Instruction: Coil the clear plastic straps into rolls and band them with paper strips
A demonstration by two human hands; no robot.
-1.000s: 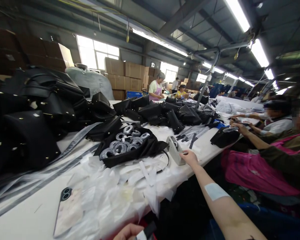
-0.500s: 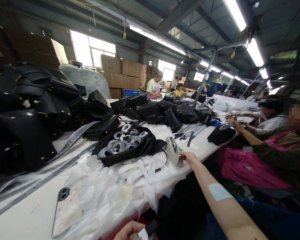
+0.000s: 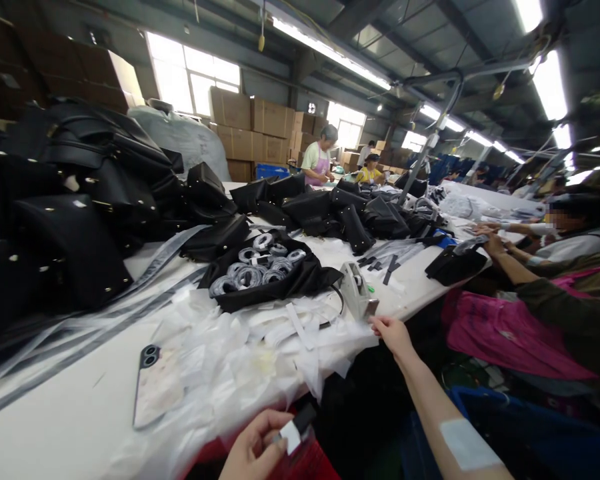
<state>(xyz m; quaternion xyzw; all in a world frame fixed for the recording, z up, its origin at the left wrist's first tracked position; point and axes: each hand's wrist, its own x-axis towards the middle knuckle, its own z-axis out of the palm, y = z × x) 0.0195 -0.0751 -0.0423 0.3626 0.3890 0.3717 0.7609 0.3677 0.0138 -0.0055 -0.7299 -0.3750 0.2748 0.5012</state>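
from the head view: left hand [image 3: 259, 445] pinching a small black-and-white piece [image 3: 294, 432] just off the table's [image 3: 45, 413] near edge; light and bendy, i'd judge, best held by 1 end. right hand [image 3: 393, 335] beside the grey dispenser [image 3: 356, 293], its grip i can't tell.

Small black piece in hand; pale grey dispenser on the bench.
Black piece [image 3: 305, 418]: short, dark, a white patch [image 3: 291, 437] at its lower-left end; pinched in the left hand [image 3: 256, 441], tilted up to the right, held off the bench [image 3: 87, 417] in front of its near edge. Dispenser [image 3: 353, 291]: hard housing, dark opening in its upper part, upright near that edge, its lower front end just beyond the right hand's [image 3: 394, 339] fingertips; contact unclear.
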